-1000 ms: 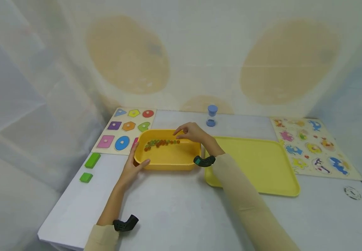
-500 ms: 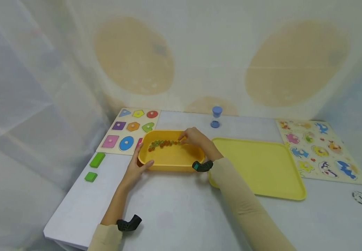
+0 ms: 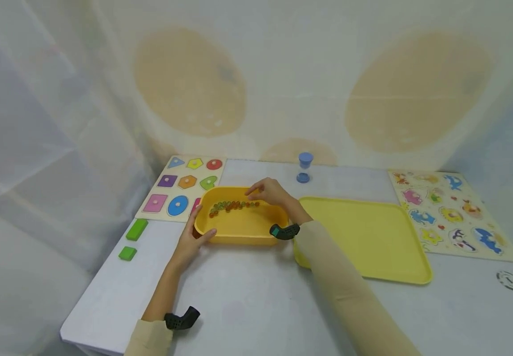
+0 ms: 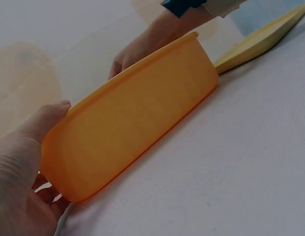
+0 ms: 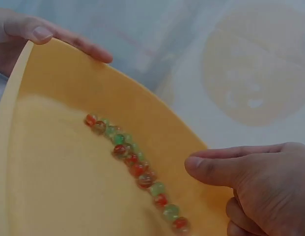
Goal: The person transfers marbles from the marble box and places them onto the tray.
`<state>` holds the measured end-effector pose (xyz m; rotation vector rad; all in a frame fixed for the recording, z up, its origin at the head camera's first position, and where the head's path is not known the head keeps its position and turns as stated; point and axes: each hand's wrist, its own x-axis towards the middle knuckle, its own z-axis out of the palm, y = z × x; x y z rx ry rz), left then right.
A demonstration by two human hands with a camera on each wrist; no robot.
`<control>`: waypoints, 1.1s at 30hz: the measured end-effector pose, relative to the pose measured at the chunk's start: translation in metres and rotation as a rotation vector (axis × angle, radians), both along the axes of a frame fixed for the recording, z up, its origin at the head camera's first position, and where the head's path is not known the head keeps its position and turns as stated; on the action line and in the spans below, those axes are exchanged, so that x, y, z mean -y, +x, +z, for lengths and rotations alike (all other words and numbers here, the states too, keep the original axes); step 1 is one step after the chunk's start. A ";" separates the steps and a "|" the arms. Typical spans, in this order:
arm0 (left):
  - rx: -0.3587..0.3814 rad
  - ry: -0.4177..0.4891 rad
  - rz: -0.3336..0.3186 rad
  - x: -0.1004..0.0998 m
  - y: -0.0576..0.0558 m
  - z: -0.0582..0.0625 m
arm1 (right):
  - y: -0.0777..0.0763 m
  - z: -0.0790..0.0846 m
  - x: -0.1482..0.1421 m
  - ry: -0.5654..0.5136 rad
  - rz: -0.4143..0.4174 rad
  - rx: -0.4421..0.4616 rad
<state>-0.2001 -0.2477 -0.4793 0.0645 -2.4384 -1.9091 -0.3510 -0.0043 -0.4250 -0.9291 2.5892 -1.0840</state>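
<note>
A yellow-orange plastic bin (image 3: 238, 227) lies on the white table. My left hand (image 3: 188, 244) grips its left end, with the thumb over the near rim and the fingers round the corner, as the left wrist view shows. Red and green glass marbles (image 5: 138, 168) form a narrow row along the bin's far wall. Above the right end of that row is my right hand (image 3: 271, 192). Its thumb and index finger (image 5: 206, 169) reach out over the far side of the bin, the other fingers are bent under, and no marble shows in its fingers.
A flat yellow tray (image 3: 372, 242) stands right beside the bin. Behind are a shape puzzle board (image 3: 169, 190), a blue sand timer (image 3: 304, 167) and an animal puzzle board (image 3: 443, 237). Green blocks (image 3: 137, 229) lie at left, a round black-and-white chip (image 3: 509, 280) at far right.
My right fingers dipped to the right end of the marble row, then lifted and shifted left. The left hand stays on the bin. The whole head view shifted slightly.
</note>
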 end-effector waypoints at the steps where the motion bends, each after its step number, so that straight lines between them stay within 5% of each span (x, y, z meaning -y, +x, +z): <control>1: 0.003 0.003 -0.003 0.000 0.001 0.001 | 0.000 -0.003 0.002 0.012 0.008 0.008; 10: 0.022 0.015 -0.018 -0.008 0.012 0.016 | 0.005 -0.019 0.011 0.127 -0.009 0.049; 19: 0.009 -0.020 0.005 0.000 0.002 -0.001 | 0.002 -0.018 0.012 0.190 -0.026 0.017; 25: -0.011 -0.017 0.009 0.001 0.001 -0.003 | 0.003 -0.017 0.014 0.203 0.000 0.025; 29: -0.005 -0.008 0.004 0.000 0.001 -0.001 | 0.007 -0.011 0.012 0.181 0.014 -0.009; 33: 0.013 -0.010 0.000 -0.003 0.005 0.008 | 0.014 0.006 0.002 0.038 0.033 -0.082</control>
